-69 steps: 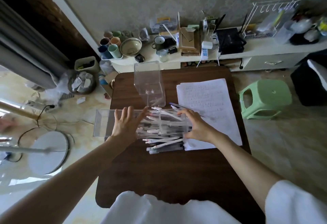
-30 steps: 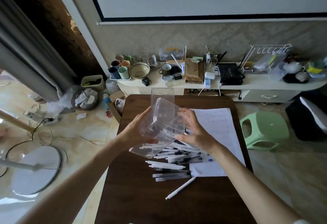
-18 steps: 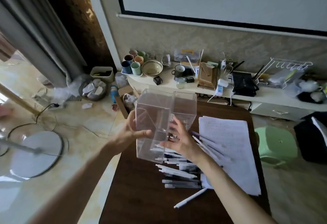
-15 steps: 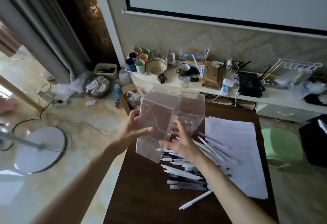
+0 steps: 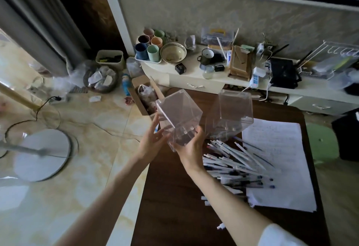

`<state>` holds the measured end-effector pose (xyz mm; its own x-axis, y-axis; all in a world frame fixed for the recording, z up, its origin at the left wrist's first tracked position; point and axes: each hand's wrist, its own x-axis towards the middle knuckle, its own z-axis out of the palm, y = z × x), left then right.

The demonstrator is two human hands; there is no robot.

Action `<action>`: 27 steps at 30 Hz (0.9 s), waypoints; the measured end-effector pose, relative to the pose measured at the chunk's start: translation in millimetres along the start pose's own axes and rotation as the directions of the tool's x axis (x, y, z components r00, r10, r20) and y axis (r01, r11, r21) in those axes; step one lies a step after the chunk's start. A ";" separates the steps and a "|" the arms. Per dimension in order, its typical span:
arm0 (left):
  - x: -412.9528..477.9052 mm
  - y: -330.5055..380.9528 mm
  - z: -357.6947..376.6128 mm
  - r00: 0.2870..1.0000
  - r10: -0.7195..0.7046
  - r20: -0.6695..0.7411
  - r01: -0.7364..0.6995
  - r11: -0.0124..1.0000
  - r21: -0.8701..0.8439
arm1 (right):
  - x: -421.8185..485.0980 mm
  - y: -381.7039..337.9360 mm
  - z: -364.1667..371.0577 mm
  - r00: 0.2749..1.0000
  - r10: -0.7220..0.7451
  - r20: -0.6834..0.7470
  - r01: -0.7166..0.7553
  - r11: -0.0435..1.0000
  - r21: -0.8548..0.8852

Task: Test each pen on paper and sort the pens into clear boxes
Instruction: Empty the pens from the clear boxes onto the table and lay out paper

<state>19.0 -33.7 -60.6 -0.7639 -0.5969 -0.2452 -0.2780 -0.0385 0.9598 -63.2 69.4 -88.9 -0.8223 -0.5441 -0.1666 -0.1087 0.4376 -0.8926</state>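
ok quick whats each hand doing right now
left hand: open, straight fingers against the side of the raised clear box
right hand: holding that clear box by its lower end

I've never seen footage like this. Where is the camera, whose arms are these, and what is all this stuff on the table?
There is no machine here. A person wears one camera on the head, looking down, so the arms are their own. The left hand presses flat against a clear box. The right hand cups its lower end, holding it tilted above the dark table. A second clear box stands on the table behind. Next to it lies a heap of pens, partly over a sheet of paper for testing them.
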 end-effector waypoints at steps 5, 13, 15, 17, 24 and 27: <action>10.0 -5.1 -4.2 0.987 0.002 0.159 0.006 0.999 -0.049 | 7.7 0.1 18.3 0.999 0.004 -0.036 -0.009 0.992 -0.127; 53.1 -1.8 -16.3 0.983 0.126 0.131 -0.137 0.987 0.084 | 19.0 38.4 -26.5 0.975 -0.016 0.223 0.097 0.929 -0.358; 63.0 0.7 -10.8 0.985 0.130 0.117 -0.139 0.988 0.066 | 15.3 53.3 -41.9 0.981 0.026 0.194 0.060 0.904 -0.424; 74.0 -2.5 -8.2 0.985 0.141 0.096 -0.152 0.983 0.108 | 10.8 67.9 -54.0 0.977 0.074 0.198 0.033 0.872 -0.488; 108.2 -19.8 -1.0 0.987 0.083 0.139 -0.105 0.982 0.158 | -8.9 95.0 -74.4 0.973 0.135 0.186 -0.015 0.845 -0.534; 117.1 -18.6 8.3 0.973 0.123 0.197 -0.154 0.976 0.153 | -18.8 102.0 -82.8 0.979 0.125 0.158 -0.015 0.826 -0.563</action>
<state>-70.2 -96.2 -108.3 -0.8921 -0.4272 -0.1474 -0.2423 0.1769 0.9539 -105.1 183.6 -142.0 -0.7306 -0.5914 -0.3413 -0.3921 0.7726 -0.4993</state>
